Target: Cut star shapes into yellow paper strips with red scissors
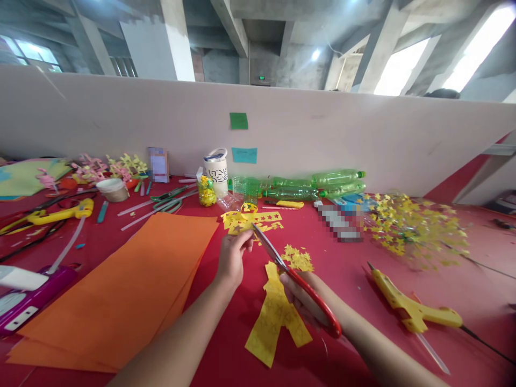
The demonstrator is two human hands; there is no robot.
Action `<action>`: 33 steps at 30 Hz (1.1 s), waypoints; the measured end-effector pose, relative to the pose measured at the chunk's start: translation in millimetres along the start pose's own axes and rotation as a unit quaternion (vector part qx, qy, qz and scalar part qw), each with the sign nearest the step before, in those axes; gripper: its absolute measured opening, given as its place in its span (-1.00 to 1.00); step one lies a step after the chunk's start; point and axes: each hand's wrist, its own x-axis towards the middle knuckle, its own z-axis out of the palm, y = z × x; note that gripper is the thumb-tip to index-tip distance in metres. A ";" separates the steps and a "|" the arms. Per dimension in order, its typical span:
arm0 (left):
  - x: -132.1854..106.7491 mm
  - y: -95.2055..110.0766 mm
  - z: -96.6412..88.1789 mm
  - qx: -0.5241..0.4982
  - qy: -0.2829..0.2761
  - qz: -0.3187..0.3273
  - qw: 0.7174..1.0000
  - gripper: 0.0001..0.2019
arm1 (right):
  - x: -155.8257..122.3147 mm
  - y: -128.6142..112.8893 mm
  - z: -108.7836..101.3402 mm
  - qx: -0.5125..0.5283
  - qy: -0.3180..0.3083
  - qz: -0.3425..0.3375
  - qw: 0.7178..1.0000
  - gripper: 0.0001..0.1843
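My right hand (302, 293) is closed around the red handles of a pair of scissors (296, 277). The blades point up and left, with their tips at the fingertips of my left hand (234, 255). That hand is closed in a pinch on a bit of yellow paper, mostly hidden by the fingers and blades. Just beyond lie yellow paper scraps (266, 217) with star-shaped holes. A small heap of cut yellow stars (298, 258) lies beside the blades. Yellow paper strips (268, 317) with faint star outlines lie below the scissors, partly under my right hand.
Orange sheets (121, 285) lie at left, near a purple device (36, 301) and a yellow glue gun (60, 212). Another glue gun (415, 301) and a yellow star bunch (411, 228) are at right. Green bottles (298, 191) and a white cup (216, 172) line the partition (298, 134).
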 end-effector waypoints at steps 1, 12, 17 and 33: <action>0.9 0.4 -0.6 -0.004 -0.002 -0.004 1.000 -0.77 | -0.1 -0.3 0.2 -0.005 0.004 -0.005 1.000 -0.39; 3.1 0.2 -2.8 -0.005 0.000 0.012 1.000 -0.79 | -0.8 0.6 1.9 0.006 0.016 0.000 1.000 -0.39; 5.7 2.6 -4.8 0.033 -0.001 0.054 0.998 -0.79 | 4.2 7.2 -0.1 -0.002 0.003 0.013 1.000 -0.37; 16.7 8.6 -13.6 0.127 -0.078 0.092 0.984 -0.75 | 0.5 -5.7 -11.2 -0.067 -0.008 -0.022 0.997 -0.40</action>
